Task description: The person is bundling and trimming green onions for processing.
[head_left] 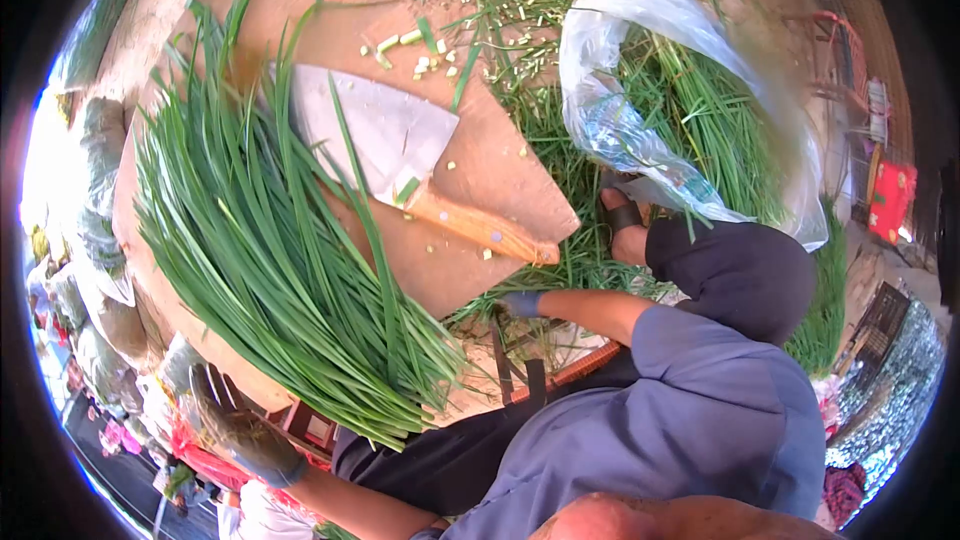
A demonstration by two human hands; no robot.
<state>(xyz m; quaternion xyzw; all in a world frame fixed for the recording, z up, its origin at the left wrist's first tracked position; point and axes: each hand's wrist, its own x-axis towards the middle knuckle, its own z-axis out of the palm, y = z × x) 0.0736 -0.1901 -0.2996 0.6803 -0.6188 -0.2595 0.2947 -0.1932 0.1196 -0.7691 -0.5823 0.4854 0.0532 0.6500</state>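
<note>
A big bunch of green garlic chives (270, 220) lies across the wooden board (500, 170), its pale cut ends hanging over the near edge. My left hand (240, 430), in a dark grey glove, is beside the board's left edge, close to the chives but apart from them. Its fingers are stretched out with gaps between, holding nothing. My gloved right hand (520, 303) is low at the board's near right edge; its fingers are hidden. A wide cleaver (375, 130) with a wooden handle lies flat on the board, untouched, with one chive leaf across its blade.
Short cut stem pieces (400, 40) lie behind the cleaver. At the right stands an open clear plastic bag (600, 70) with loose greens (690, 90). Chive scraps litter the ground around my sandaled foot (625, 225). Filled bags (105, 330) line the left side.
</note>
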